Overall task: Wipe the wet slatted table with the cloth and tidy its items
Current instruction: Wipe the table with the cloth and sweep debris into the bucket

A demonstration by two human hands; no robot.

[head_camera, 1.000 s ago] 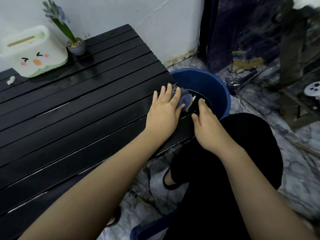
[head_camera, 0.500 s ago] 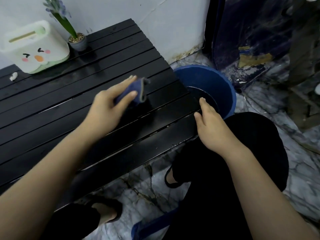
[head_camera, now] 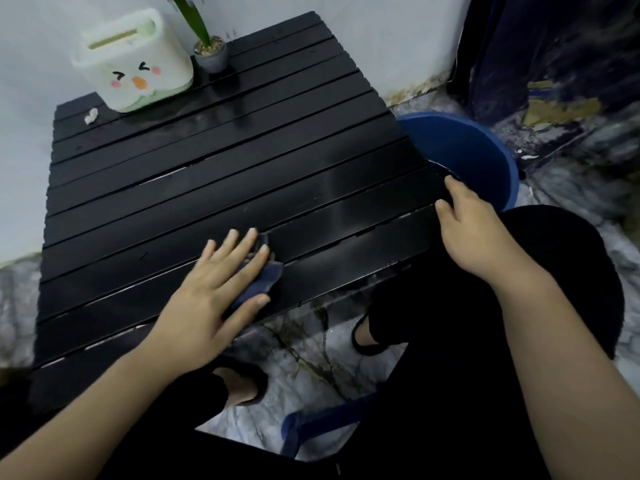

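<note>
The black slatted table shines wet in front of me. My left hand lies flat on a dark blue cloth and presses it on the slats near the table's front edge. Most of the cloth is hidden under the palm. My right hand grips the table's front right corner, thumb on top. At the back stand a white tissue box with a cartoon face and a small potted plant. A crumpled white scrap lies left of the box.
A blue bucket with water stands on the marble floor right beside the table's right edge. A white wall runs behind the table. My knees in black and a sandalled foot are under the front edge.
My left hand has carried the cloth from the right edge by the bucket leftward and toward me, and now presses it flat on the front slats. My right hand has stayed at the corner.
</note>
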